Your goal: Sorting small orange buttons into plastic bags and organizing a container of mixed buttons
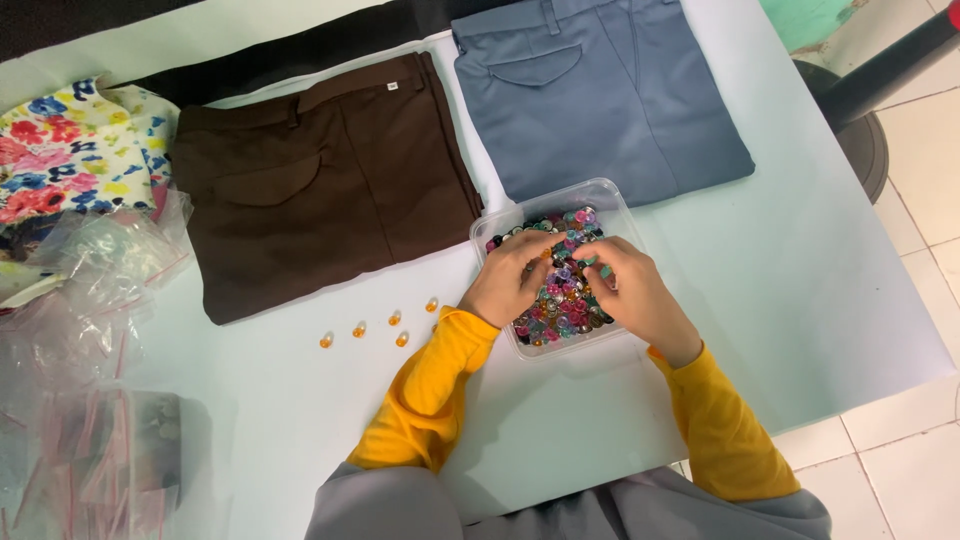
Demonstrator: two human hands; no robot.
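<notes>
Clear plastic tub (500, 232) of coloured buttons (565, 290), centre frame: left hand (515, 275) and right hand (635, 290) dig in, fingers curled; any grasp is hidden. Jostling the tub could spill buttons toward orange buttons (380, 328) lower left.

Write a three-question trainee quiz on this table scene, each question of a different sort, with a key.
1. True or false: both hands, the left hand and the right hand, are inside the clear plastic box of mixed coloured beads.
2. Which folded trousers lie nearer the box's far edge? A. brown trousers B. blue-grey trousers C. neither
3. Fill in: the loose beads set out on the table left of the box are ____ in colour.

Key: 1 true; 2 B; 3 orange.
</notes>
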